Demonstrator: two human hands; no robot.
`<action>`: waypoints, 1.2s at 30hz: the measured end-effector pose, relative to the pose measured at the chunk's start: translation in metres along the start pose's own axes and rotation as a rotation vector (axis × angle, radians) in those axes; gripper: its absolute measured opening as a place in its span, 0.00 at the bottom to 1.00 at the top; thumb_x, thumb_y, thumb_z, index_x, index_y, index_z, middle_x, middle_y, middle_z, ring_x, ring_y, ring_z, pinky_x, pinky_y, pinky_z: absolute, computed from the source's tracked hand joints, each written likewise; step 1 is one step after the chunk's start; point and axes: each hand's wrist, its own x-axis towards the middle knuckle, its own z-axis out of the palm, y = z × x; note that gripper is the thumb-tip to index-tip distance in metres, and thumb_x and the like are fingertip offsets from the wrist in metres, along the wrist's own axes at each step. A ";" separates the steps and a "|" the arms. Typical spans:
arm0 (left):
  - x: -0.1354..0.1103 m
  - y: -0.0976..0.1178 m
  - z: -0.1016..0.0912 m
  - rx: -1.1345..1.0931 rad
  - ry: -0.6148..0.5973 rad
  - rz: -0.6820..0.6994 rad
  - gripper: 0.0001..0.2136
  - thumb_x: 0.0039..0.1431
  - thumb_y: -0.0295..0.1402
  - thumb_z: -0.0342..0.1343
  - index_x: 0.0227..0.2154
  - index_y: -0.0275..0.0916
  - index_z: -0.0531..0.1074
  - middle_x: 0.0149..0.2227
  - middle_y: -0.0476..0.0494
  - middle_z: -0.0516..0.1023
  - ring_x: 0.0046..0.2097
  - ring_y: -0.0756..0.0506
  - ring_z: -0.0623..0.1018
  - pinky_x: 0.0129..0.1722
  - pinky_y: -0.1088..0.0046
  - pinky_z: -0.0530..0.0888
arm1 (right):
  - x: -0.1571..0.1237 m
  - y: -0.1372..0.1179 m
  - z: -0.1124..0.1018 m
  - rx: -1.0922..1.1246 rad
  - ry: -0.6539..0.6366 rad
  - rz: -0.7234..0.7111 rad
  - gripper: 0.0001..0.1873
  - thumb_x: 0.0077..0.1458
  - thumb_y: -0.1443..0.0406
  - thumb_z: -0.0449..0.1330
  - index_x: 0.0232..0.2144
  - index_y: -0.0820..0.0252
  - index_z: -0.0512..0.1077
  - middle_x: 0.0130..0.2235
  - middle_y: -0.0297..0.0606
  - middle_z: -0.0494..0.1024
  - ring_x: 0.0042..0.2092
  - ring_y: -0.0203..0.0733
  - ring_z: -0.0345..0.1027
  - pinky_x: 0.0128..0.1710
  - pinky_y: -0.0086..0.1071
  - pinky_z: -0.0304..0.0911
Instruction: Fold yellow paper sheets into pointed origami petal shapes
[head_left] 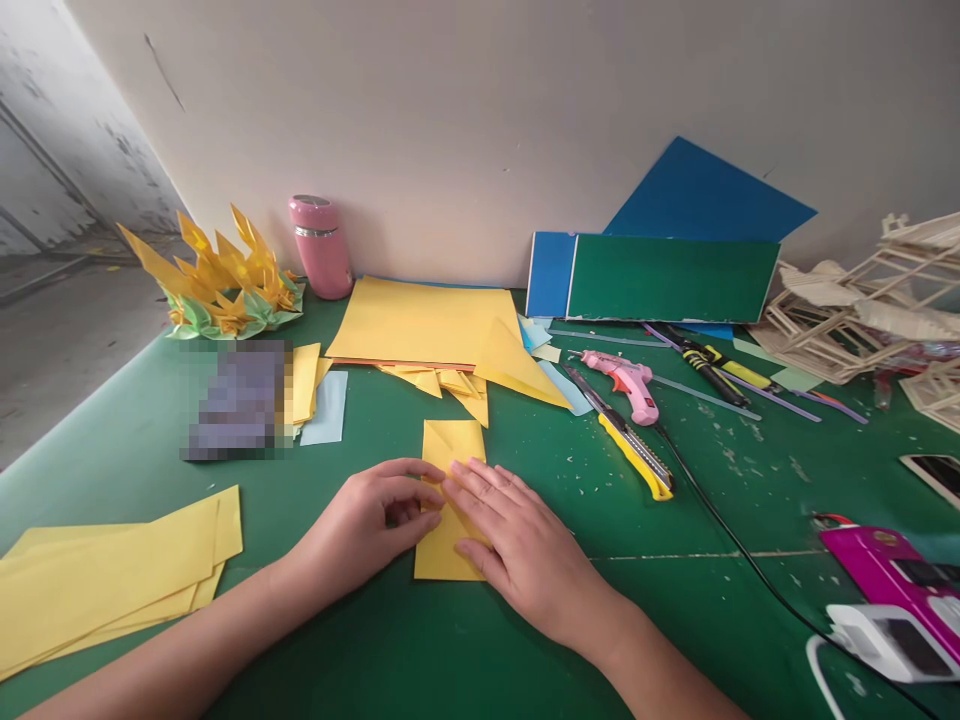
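A narrow rectangle of yellow paper (451, 565) lies in front of me, with slanting crease lines near its far end. My right hand (517, 545) rests flat on its right side, fingers stretched forward and thumb apart. At the left edge, my left hand (390, 510) reaches over the paper with curved fingers; a gap shows between its thumb and forefinger. The fingertips of both hands nearly meet at the middle of the sheet. Part of the paper is hidden under the right hand.
Yellow strips (112, 570) lie at left. Behind are a yellow sheet stack (420, 320), pink flask (322, 250) and folded-paper flowers (225, 280). To the right lie a pink glue gun (626, 380), its trailing cord, a yellow utility knife (634, 455) and a purple power strip (870, 560).
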 end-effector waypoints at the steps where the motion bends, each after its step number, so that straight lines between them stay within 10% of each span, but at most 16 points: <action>1: 0.001 0.000 -0.001 -0.033 -0.003 0.002 0.09 0.57 0.34 0.53 0.31 0.38 0.78 0.43 0.42 0.78 0.24 0.54 0.74 0.24 0.80 0.74 | 0.000 0.000 0.000 0.005 -0.001 0.004 0.25 0.66 0.62 0.48 0.62 0.63 0.59 0.64 0.40 0.58 0.65 0.47 0.51 0.63 0.48 0.53; 6: 0.002 0.006 -0.012 -0.124 -0.122 0.141 0.12 0.59 0.26 0.48 0.34 0.40 0.78 0.41 0.43 0.79 0.40 0.47 0.79 0.37 0.77 0.76 | -0.001 0.000 0.001 0.020 0.018 0.014 0.23 0.66 0.63 0.47 0.61 0.62 0.61 0.64 0.39 0.60 0.65 0.45 0.52 0.63 0.47 0.53; 24: 0.005 -0.003 -0.016 0.100 -0.147 0.480 0.08 0.63 0.29 0.55 0.30 0.40 0.77 0.33 0.46 0.81 0.36 0.47 0.77 0.41 0.71 0.73 | 0.000 0.000 -0.002 0.040 0.030 0.000 0.23 0.65 0.65 0.48 0.60 0.61 0.62 0.63 0.41 0.63 0.64 0.45 0.54 0.63 0.46 0.55; 36: 0.005 0.007 -0.024 0.105 -0.360 0.422 0.13 0.65 0.28 0.48 0.28 0.41 0.75 0.34 0.43 0.78 0.40 0.46 0.76 0.41 0.73 0.73 | 0.001 0.000 0.000 0.095 0.154 0.001 0.23 0.63 0.69 0.48 0.59 0.57 0.64 0.59 0.40 0.69 0.60 0.46 0.62 0.59 0.46 0.61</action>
